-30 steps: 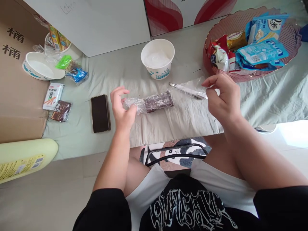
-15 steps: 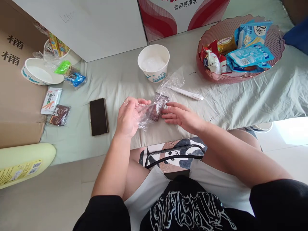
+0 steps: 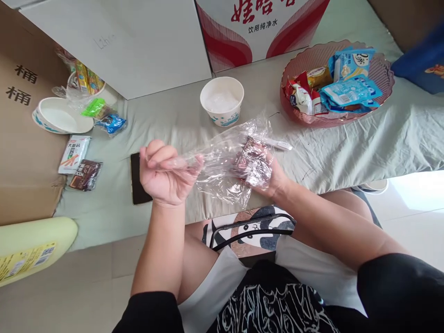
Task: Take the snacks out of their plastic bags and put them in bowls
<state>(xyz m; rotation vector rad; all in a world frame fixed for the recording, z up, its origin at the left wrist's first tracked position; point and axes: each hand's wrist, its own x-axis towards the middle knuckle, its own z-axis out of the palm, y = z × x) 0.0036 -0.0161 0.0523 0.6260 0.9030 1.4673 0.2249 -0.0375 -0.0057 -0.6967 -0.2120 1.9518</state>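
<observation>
My left hand [image 3: 168, 175] is closed on one end of a clear plastic bag [image 3: 215, 159], which is stretched across to the right. My right hand [image 3: 276, 178] grips a dark brown snack packet [image 3: 251, 159] from below, with the clear film lying over it; the packet looks to be inside the bag. Beyond the bag stands a white paper bowl [image 3: 227, 119] with clear plastic in it. A slim white tool [image 3: 281, 145] lies partly behind the bag. My left wrist partly covers a phone [image 3: 136, 180].
A pink ribbed basket [image 3: 294, 115] of snack packets stands at the right. On the left are a second paper bowl [image 3: 65, 127], small wrapped snacks [image 3: 113, 123], a white packet [image 3: 74, 155] and a brown packet [image 3: 86, 175]. Large boxes [image 3: 121, 51] line the back.
My left hand has moved left, drawing the plastic bag out long. The right hand, open beside the brown packet before, now holds it, raised and moved to the right.
</observation>
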